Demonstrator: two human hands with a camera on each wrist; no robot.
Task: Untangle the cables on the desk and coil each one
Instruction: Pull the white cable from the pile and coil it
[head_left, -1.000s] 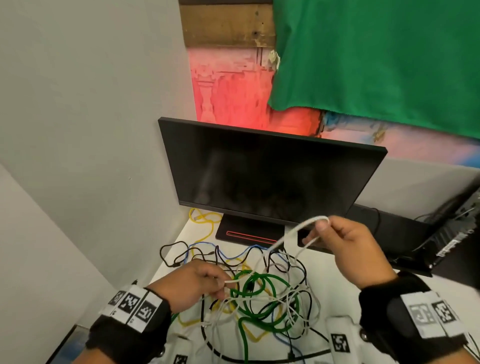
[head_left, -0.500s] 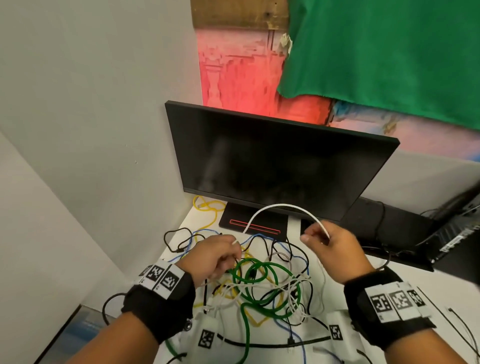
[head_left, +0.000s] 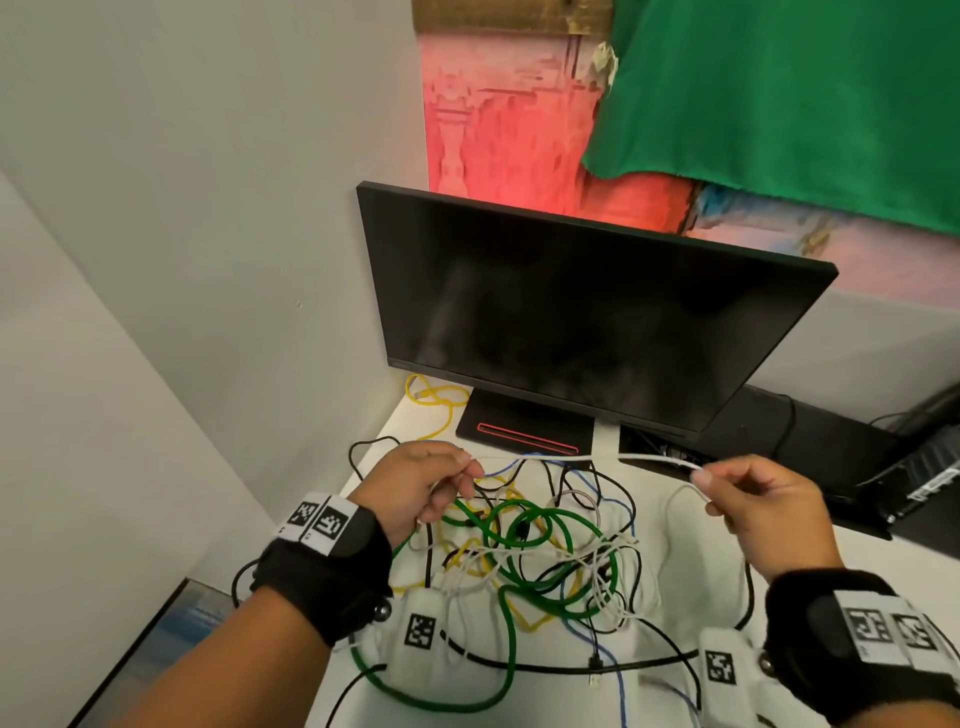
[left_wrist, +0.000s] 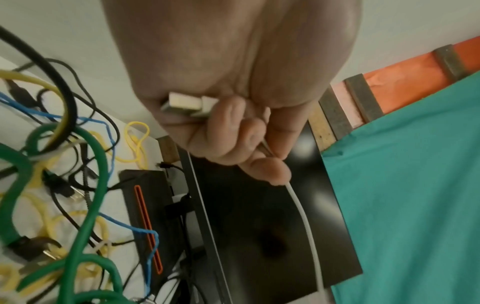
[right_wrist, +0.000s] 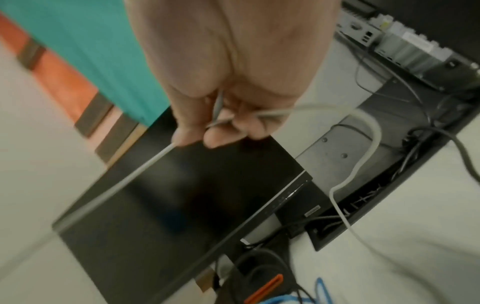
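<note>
White cable (head_left: 582, 459) was stretched taut between both hands, in front of the monitor (head_left: 587, 312) base and just above the tangle (head_left: 530, 551) on the desk (head_left: 857, 561). Left hand (head_left: 421, 488) had fingers curled round one end; the left wrist view showed a white rectangular plug (left_wrist: 185, 103) tucked in the palm w/ the cord leaving past the fingertips (left_wrist: 270, 170). Right hand (head_left: 758, 504) pinched the cord further along betw. thumb & fingers, and a slack loop fell from that pinch back toward the pile in front of the monitor.

Judged step: one cable being drawn out & measured for its first coil turn; untangling barely begun, since the rest lay knotted. Next move prob. calls for bringing the right-hand pinch over to the left to lay a loop, while the trailing part slides free w/o dragging the knot along.

Materials: white cable thin, smooth, round, flexible. Green cable (head_left: 561, 525) in front of the monitor was thick, rubbery, in stiff rings. Yellow cable (head_left: 436, 400) by the monitor's left foot looked slim & kinky; blue cable (head_left: 597, 649) thin; black cables (head_left: 597, 665) of mixed thickness. Monitor screen dark, glossy, flat. Desk top white, matte.
</note>
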